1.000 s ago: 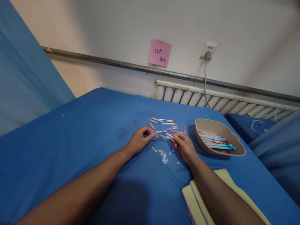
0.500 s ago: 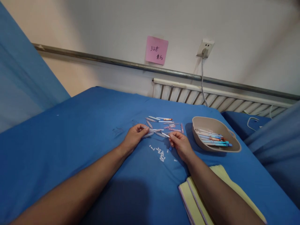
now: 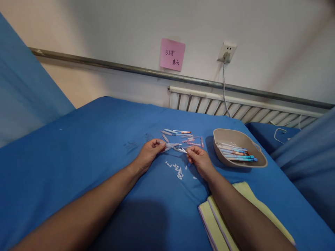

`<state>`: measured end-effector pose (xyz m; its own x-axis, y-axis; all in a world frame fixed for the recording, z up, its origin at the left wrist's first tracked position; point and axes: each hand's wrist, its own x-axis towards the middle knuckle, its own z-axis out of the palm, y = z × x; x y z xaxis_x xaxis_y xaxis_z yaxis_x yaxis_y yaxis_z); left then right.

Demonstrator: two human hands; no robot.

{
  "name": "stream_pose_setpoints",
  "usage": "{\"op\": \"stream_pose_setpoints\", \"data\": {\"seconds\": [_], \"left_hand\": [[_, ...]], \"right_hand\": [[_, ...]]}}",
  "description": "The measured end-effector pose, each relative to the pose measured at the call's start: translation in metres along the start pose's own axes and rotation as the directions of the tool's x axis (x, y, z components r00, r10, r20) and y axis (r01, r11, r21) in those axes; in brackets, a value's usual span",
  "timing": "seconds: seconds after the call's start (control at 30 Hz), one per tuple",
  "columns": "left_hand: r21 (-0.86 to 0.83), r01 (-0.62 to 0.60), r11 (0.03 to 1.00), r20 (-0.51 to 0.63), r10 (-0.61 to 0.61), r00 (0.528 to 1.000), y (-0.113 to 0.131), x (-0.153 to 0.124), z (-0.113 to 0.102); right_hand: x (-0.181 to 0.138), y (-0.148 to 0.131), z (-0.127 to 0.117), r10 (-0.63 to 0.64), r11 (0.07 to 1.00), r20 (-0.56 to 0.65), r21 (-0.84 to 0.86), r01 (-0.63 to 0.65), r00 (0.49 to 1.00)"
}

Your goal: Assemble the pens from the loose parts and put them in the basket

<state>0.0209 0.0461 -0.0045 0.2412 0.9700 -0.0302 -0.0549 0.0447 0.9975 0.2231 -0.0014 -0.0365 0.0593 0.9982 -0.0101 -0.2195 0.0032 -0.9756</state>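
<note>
Both my arms reach across a blue cloth-covered table [image 3: 91, 146]. My left hand [image 3: 148, 154] is closed in a pinch on a pale pen barrel [image 3: 167, 146]. My right hand [image 3: 199, 161] is closed in a pinch on a thin white pen refill [image 3: 182, 150], whose tip points toward the barrel. The two parts nearly meet between my hands. Beyond my fingers lie several loose pen parts [image 3: 183, 136]. A small heap of tiny white pieces [image 3: 178, 170] lies on the cloth just in front of my hands.
A beige tray [image 3: 259, 163] holding several assembled pens stands right of my right hand. A yellow folded cloth [image 3: 214, 219] lies under my right forearm. Behind the table are a radiator [image 3: 235, 108], a wall socket with cable [image 3: 226, 52] and a pink note [image 3: 172, 54].
My hands have drawn slightly closer together, bringing the refill toward the barrel. The view has shifted a little, so everything sits slightly further left in the frame.
</note>
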Motion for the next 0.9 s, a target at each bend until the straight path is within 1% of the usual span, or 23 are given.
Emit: {"op": "stream_pose_setpoints", "data": {"seconds": [0.1, 0.23, 0.37, 0.47, 0.6, 0.73, 0.9], "left_hand": [[0.05, 0.003, 0.999, 0.008, -0.004, 1.0, 0.001, 0.0, 0.0], [0.081, 0.013, 0.997, 0.057, -0.017, 0.998, 0.002, -0.004, 0.003], [0.101, 0.046, 0.994, 0.119, -0.058, 0.991, 0.001, -0.012, 0.013], [0.116, 0.062, 0.991, 0.18, -0.082, 0.98, -0.002, -0.018, 0.022], [0.104, 0.07, 0.992, 0.257, -0.095, 0.962, -0.005, -0.023, 0.029], [0.151, 0.058, 0.987, 0.322, -0.105, 0.941, -0.005, -0.025, 0.029], [0.249, 0.035, 0.968, 0.38, -0.131, 0.916, -0.007, -0.025, 0.025]], "right_hand": [[0.0, -0.001, 0.001, -0.001, 1.0, -0.003, -0.011, 0.001, 1.0], [-0.001, -0.003, 0.003, -0.008, 0.999, -0.006, -0.043, 0.007, 1.0], [-0.004, -0.003, 0.011, -0.068, 0.994, -0.046, -0.087, 0.064, 0.997], [-0.009, -0.002, 0.02, -0.09, 0.994, -0.075, -0.069, 0.085, 0.993], [-0.014, 0.0, 0.026, -0.081, 0.996, -0.097, 0.028, 0.084, 0.992], [-0.013, -0.004, 0.025, -0.038, 0.984, -0.128, 0.169, 0.06, 0.991], [-0.017, -0.024, 0.025, -0.033, 0.938, -0.03, 0.345, 0.041, 0.999]]}}
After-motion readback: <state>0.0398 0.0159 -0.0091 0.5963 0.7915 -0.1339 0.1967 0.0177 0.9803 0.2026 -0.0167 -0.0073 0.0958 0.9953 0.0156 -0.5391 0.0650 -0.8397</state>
